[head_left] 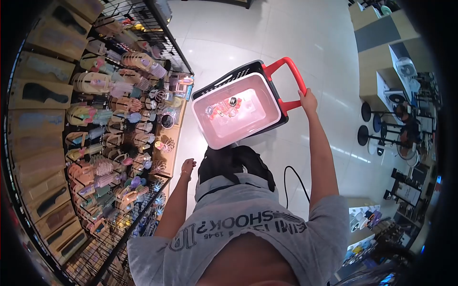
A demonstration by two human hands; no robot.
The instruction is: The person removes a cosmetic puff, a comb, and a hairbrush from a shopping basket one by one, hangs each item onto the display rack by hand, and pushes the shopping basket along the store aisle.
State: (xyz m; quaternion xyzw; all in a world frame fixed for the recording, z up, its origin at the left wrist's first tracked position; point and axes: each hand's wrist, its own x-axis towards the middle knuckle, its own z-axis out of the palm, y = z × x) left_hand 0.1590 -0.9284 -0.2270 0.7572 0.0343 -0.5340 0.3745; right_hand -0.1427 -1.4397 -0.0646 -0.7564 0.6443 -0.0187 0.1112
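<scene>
My right hand point(309, 101) is wrapped round the red handle point(296, 76) of a black shopping basket point(280, 116). A pale pink plastic tub point(202, 125) sits in the basket, tilted across it. Inside the tub lie small clear packets with red parts point(220, 109) and a small dark round item point(233, 101); their kind is too small to tell. My left hand point(189, 168) hangs low beside the display rack, its fingers loosely curled with nothing visible in them, touching nothing.
To my left a black wire rack point(167, 33) holds many combs and hairbrushes point(95, 82) on hooks, with a wooden shelf edge point(177, 131) jutting out. On the right are wooden display units point(374, 86) and black round-based stands point(363, 136). Pale tiled floor point(219, 28) lies ahead.
</scene>
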